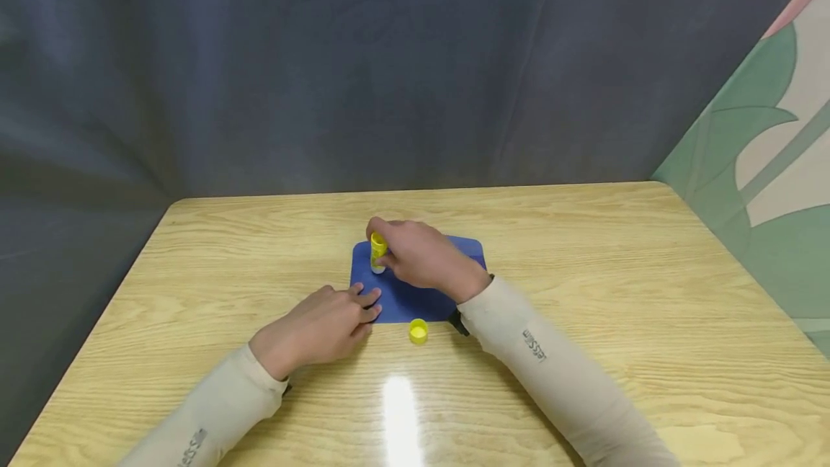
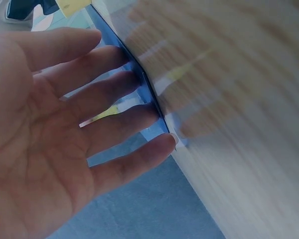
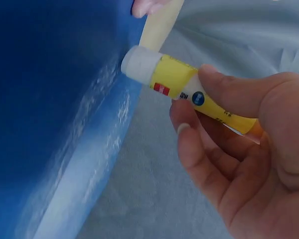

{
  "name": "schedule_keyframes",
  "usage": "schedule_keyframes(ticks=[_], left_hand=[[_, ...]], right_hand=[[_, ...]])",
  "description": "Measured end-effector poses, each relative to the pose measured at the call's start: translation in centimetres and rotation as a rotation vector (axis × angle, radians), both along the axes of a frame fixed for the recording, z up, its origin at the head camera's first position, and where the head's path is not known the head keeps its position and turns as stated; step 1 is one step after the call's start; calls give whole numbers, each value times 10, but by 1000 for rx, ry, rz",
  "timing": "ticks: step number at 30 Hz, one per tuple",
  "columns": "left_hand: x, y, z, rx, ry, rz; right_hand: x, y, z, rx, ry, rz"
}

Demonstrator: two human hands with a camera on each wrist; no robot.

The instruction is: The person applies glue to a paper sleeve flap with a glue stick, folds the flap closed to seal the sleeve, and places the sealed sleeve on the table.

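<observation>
My right hand grips a yellow and white glue stick between thumb and fingers. Its white end meets the blue paper near the edge, on the paper's left part in the head view. Whitish glue streaks run along that edge in the right wrist view. My left hand lies with spread, straight fingers, their tips on the paper's near left corner. In the left wrist view the left fingers reach to the blue edge, palm in sight and holding nothing.
A yellow glue stick cap stands just in front of the paper's near edge, between the two forearms. Everything lies on a light wooden table. A dark curtain hangs behind it, and a patterned panel is at the right.
</observation>
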State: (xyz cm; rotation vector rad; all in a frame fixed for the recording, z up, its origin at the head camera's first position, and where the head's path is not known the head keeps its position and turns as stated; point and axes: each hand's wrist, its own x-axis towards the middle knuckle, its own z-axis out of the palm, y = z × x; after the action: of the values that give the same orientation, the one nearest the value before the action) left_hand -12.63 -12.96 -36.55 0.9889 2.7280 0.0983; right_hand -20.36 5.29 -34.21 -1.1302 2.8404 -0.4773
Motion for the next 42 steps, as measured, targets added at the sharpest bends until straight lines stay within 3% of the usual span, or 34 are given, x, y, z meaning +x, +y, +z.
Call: schedule_keyframes(ticks=[6,18,42], left_hand=[[0,-3,-2,22,5,-14],[0,-3,-2,4,-6,-4],[1,-1,0,-9,-33,28]], right_hand=[[0,-11,-4,45,6,9],[-2,-3,-7,47,-19,49],[-1,12,1,198,-84,-10]])
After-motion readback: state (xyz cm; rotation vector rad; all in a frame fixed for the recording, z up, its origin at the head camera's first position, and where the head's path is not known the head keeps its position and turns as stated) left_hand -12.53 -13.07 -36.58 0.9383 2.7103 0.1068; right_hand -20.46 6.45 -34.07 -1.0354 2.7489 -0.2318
